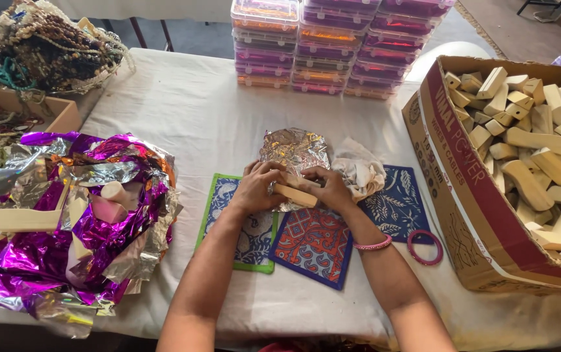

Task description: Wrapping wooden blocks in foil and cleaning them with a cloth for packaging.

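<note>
Bare forearms, no sleeves, pink beaded bangle (372, 245) on right wrist

Far edge of the table: stacked clear plastic boxes (333, 45) with pink and orange contents.
Right edge: open cardboard carton (483, 195) full of pale wooden blocks (541, 156).
Left edge: heap of purple and silver foil scraps (91, 215) with a few wooden pieces among them.
Far left corner: pile of bead necklaces (45, 42) above a small cardboard box (59, 111).
Near the carton: pink bangle (425, 247) lying flat on the white cloth (182, 111).
Middle: white crumpled rag (362, 173).
</note>
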